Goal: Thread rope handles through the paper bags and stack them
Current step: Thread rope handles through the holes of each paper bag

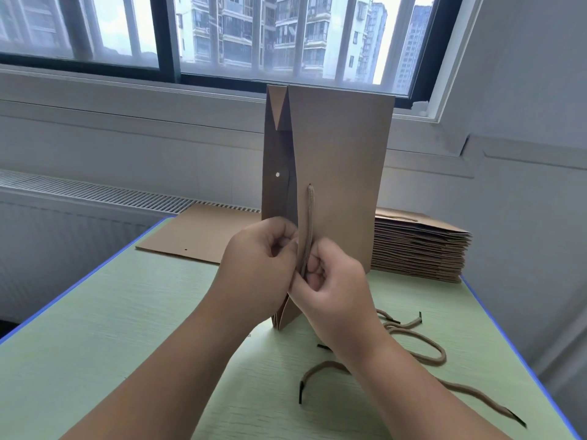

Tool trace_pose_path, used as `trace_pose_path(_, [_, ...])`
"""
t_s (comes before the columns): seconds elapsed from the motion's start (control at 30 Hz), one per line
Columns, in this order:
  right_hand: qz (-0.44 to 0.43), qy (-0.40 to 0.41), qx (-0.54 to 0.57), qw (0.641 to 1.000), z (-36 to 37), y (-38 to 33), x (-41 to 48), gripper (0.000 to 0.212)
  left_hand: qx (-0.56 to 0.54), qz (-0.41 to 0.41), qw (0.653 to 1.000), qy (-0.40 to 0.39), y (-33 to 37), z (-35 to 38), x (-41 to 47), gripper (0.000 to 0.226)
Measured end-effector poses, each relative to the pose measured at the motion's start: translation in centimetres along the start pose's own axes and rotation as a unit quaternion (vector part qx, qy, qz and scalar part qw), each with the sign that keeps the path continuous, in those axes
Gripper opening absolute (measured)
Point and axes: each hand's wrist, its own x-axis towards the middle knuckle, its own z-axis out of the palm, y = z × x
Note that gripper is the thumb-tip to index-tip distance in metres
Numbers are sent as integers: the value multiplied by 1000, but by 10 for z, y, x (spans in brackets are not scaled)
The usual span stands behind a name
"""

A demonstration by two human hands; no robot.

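Observation:
A brown paper bag (341, 173) stands on edge on the green table (111, 328), its folded panels slightly apart. A tan rope handle (308, 223) comes out of a hole in the right panel and hangs down its face. My right hand (333, 290) pinches the rope's lower part against the bag's edge. My left hand (257, 268) grips the bag's left panel beside it, fingers curled. An open punched hole (277, 175) shows on the left panel.
A tall stack of flat bags (419, 246) lies at the back right. One flat bag (197, 233) lies at the back left. Several loose ropes with black tips (422, 344) lie on the table to the right, near its blue edge.

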Motion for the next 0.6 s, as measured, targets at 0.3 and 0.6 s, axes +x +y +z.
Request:
trace_pose_path(0.3, [2,-9,10,1000,-2,2,0,39,-63,35,997,-21,5,-6,-2,24])
trace_pose_path(0.6, [-17,-36,27,999,-19,4,9,39,4,67,998,-17,-5,-10,0,29])
